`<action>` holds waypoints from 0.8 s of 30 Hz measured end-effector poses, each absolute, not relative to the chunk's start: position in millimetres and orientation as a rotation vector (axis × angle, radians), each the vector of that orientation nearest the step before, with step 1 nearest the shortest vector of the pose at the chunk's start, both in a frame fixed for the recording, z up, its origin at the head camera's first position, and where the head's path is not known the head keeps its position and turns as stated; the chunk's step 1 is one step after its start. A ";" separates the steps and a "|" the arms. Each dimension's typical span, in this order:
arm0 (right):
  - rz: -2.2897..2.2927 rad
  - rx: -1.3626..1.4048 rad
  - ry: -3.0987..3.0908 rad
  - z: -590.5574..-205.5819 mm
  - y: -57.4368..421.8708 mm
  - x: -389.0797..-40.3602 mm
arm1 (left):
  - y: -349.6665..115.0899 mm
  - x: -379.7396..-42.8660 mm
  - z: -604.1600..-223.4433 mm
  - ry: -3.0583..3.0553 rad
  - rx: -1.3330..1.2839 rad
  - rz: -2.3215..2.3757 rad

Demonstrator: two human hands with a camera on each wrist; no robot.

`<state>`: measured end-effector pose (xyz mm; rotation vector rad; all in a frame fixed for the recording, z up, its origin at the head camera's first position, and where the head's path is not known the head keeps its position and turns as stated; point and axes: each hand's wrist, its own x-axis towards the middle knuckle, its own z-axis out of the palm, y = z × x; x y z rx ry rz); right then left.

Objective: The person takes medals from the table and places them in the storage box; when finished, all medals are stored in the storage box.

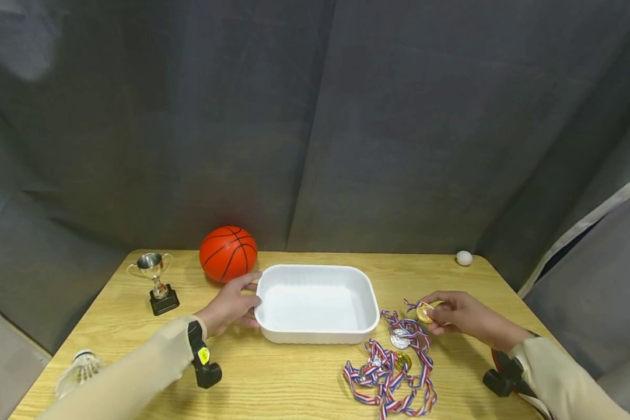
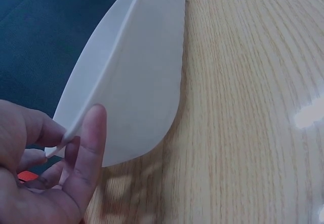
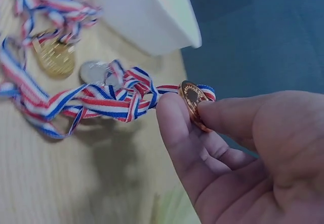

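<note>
My left hand [image 1: 234, 303] grips the left end of a white plastic tub [image 1: 315, 337]; in the left wrist view its fingers and thumb pinch the rim. The tub's visible inside holds nothing. To its right, my right hand [image 1: 459, 316] pinches a gold medal [image 3: 190, 101] between thumb and fingertips, held above the table. Its striped ribbon [image 3: 109, 105] runs down to a tangle of red, white and blue ribbons. In that tangle lie a silver medal [image 1: 400, 338] and another gold medal [image 3: 54, 57].
An orange basketball [image 1: 228, 254] sits behind my left hand, with a small silver trophy cup [image 1: 160, 283] farther left. A shuttlecock [image 1: 80, 371] lies near the front left, partly behind my sleeve. A white ball [image 1: 464, 258] rests at the back right corner. Dark curtain [image 1: 315, 128] hangs behind the table.
</note>
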<state>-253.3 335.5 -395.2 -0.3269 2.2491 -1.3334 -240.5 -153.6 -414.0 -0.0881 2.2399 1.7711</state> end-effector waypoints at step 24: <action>-1.420 -0.453 2.402 -312.9 323.9 -246.2 | -153.6 -240.7 -415.9 2.235 -0.077 1.774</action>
